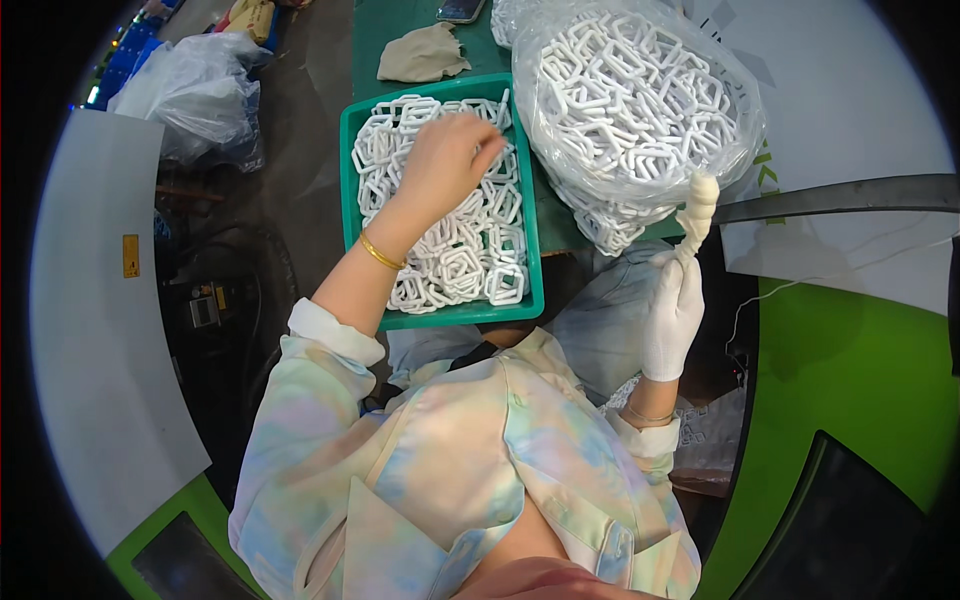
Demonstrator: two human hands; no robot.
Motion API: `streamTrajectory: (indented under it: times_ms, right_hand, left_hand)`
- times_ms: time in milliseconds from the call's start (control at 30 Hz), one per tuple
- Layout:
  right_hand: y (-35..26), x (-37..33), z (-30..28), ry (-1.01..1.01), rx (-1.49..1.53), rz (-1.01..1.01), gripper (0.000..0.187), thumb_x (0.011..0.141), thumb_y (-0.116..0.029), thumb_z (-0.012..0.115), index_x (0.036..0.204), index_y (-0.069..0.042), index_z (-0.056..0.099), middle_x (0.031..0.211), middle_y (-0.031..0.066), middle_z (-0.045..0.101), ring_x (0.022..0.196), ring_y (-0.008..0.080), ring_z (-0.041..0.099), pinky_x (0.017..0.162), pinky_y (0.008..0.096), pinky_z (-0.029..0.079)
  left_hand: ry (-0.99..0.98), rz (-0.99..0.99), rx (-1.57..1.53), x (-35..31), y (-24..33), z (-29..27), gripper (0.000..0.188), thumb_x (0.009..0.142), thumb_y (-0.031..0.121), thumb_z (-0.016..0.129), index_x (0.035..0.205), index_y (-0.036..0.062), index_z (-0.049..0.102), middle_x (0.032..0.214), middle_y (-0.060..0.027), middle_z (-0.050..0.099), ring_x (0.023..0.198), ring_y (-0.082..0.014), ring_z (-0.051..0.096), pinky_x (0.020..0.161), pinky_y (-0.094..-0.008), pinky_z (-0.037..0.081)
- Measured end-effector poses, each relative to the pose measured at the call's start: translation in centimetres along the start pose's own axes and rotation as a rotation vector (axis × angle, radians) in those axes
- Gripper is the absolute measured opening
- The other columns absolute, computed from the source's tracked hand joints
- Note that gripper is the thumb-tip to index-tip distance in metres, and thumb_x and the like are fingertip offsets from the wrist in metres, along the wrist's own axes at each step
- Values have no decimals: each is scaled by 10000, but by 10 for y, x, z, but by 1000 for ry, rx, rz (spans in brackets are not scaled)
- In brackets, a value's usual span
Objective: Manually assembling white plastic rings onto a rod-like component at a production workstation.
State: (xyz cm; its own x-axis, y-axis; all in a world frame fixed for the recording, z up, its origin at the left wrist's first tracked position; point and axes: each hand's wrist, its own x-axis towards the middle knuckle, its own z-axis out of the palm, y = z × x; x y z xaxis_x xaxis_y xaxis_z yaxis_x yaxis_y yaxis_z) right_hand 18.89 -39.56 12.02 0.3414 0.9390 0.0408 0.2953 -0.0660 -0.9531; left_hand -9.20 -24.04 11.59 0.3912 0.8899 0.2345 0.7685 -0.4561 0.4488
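My bare left hand (450,165) hangs over a green tray (533,240) with its fingers curled in. What they hold, if anything, is hidden. The tray is filled with white square plastic-looking rings (460,272), lying in layers. My right hand (672,318), in a white glove, is raised at the right with its fingers closed. From its fingertips a cream-coloured, knobbly, twisted piece (701,205) sticks up; its kind I cannot make out. Behind this piece sits a big clear plastic bag (748,150), heaped with the same white rings.
A beige cloth scrap (424,53) and a phone (460,10) lie on the green table (372,60) beyond the tray. A grey metal bar (840,196) runs in from the right, close to the bag. Crumpled plastic wrapping (205,95) lies at the far left, beside a white panel (110,300).
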Motion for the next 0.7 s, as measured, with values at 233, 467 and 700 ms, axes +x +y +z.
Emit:
streamTrajectory:
  times_ms: [233,467,700]
  right_hand:
    - [1,-1,-4,76,16,-1,220,1059,-209,453,987,-57,595,676,-86,372,570,4,305,525,197,238]
    - [13,-2,-16,143,-75,-93,253,1055,-232,474,1087,-26,618,789,-55,479,625,36,379,563,210,319]
    - [23,-11,-32,131,77,59,269,1061,-277,446,1063,-45,583,650,-88,349,515,1,296,466,195,205]
  left_hand:
    - [504,483,-129,81,74,-20,75,833,148,703,885,94,699,946,-51,668,936,-277,611,791,-403,480]
    - [100,571,287,151,138,39,179,786,115,626,922,106,742,1009,-49,683,1059,-268,610,889,-438,463]
    - [96,494,291,179,148,75,184,787,183,658,935,129,754,1080,-86,642,1100,-260,570,930,-439,413]
